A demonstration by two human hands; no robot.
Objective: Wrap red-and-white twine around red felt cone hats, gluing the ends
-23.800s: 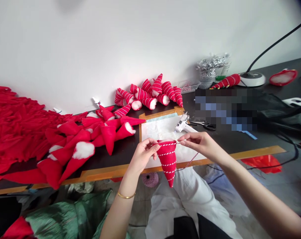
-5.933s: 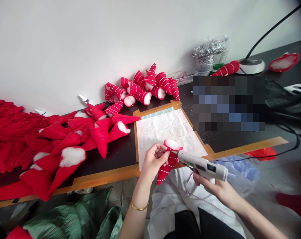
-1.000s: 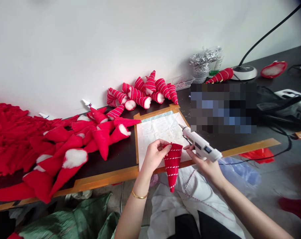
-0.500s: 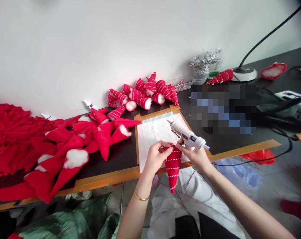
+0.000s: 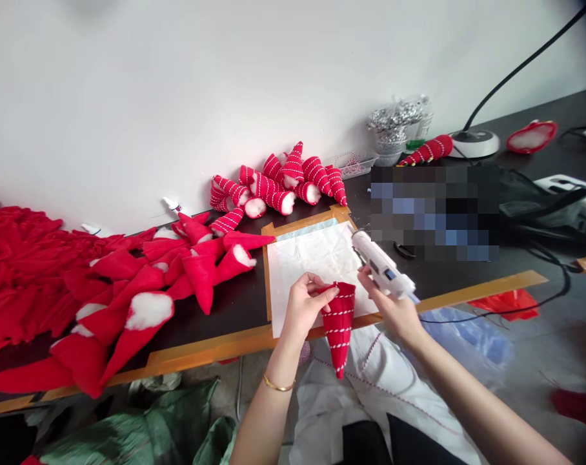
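My left hand [image 5: 306,305] pinches the wide upper rim of a red felt cone wound with red-and-white cord [image 5: 338,326]. The cone hangs tip down over the table's front edge. My right hand [image 5: 388,303] grips a white glue gun [image 5: 383,266], its nozzle pointing up and left over the white paper sheet [image 5: 312,258]. A strand of red-and-white cord [image 5: 370,361] trails from the cone across my lap.
Plain red stuffed cones [image 5: 177,271] are heaped left of the sheet, with red felt pieces [image 5: 17,258] further left. Wound cones [image 5: 283,181] lie by the wall. A silver-filled container [image 5: 394,129], a lamp base [image 5: 474,142], scissors [image 5: 403,249] and black cables [image 5: 549,265] lie right.
My right hand has drawn the glue gun away from the cone's rim, to the right and slightly up. My left hand still holds the cone in the same place.
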